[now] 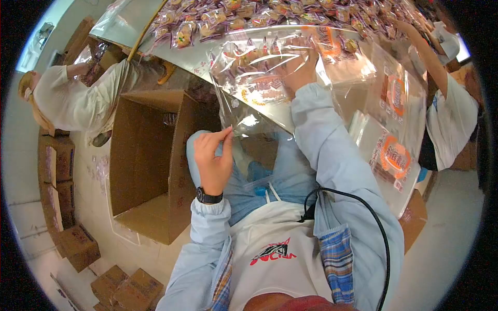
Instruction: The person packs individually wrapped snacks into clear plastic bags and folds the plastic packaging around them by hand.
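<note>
My left hand [213,155] pinches the near left edge of a clear plastic bag [246,106] between thumb and fingertips. The bag is printed with red and yellow marks and spreads over the metal table edge above my lap. Small wrapped snacks [249,58] show through its far part. My right hand [302,70] is at the bag's right side, close to those snacks. Glare and plastic hide its fingertips, so I cannot tell whether it grips anything. Behind the bag, a heap of individually wrapped snacks [212,23] covers the table [187,54].
An open cardboard box [142,155] stands left of my legs. Stacked flat printed bags [389,155] lie at my right. Closed cartons [137,290] sit on the floor at lower left. One person [78,98] bends at left; another [451,119] reaches over the table at right.
</note>
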A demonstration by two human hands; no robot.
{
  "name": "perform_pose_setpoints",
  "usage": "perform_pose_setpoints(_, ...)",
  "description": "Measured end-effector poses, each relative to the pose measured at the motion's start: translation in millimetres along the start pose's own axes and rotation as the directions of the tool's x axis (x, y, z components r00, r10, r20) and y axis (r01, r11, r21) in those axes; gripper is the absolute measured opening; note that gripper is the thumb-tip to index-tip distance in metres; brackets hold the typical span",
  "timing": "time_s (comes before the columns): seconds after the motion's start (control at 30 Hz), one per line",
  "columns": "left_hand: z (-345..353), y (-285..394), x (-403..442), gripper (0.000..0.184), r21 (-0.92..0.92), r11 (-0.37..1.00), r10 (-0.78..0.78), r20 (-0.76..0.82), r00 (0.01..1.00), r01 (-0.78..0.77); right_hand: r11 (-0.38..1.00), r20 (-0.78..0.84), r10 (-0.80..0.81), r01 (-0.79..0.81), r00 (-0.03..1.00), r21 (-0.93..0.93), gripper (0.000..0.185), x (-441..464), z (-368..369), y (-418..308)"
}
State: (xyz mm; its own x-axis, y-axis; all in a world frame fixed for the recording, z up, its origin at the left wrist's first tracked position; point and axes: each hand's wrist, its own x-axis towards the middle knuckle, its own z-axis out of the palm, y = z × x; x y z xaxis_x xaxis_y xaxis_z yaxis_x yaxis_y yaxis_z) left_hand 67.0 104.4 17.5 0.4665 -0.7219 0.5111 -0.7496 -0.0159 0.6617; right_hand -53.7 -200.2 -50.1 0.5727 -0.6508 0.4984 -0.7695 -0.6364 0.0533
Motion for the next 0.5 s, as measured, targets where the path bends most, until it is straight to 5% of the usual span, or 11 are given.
perform_pose_setpoints(0.07,1,1,0,0.015,-0.030,0.999,-0.047,-0.038,0.998,0.046,0.986,-0.080,-0.121,0.130,0.989,0.107,0.073,-20,-11,-3)
perform_pose_setpoints(0.17,2,1,-2,0.018,-0.020,0.999,-0.043,-0.044,0.998,0.042,0.926,0.127,-0.240,0.187,0.962,0.327,0.071,-54,-62,-21)
perform_pose_setpoints(0.27,1,3,-8,0.027,-0.026,0.997,-0.068,-0.023,0.997,0.067,0.874,0.159,-0.335,0.243,0.929,0.421,0.071,-104,-87,-29)
perform_pose_setpoints(0.33,2,5,-12,0.036,-0.076,0.993,-0.092,-0.055,0.994,0.087,0.766,0.402,-0.467,0.134,0.787,0.628,0.068,-135,-122,-22)
perform_pose_setpoints(0.4,0,-6,-22,0.052,-0.108,0.989,-0.107,-0.013,0.994,0.105,0.547,0.559,-0.677,-0.181,0.479,0.818,0.066,-132,-168,-12)
perform_pose_setpoints(0.5,0,-24,-41,0.058,-0.300,0.954,-0.031,-0.085,0.996,0.004,0.101,0.120,-0.750,-0.068,0.651,0.993,0.045,-114,-235,12)
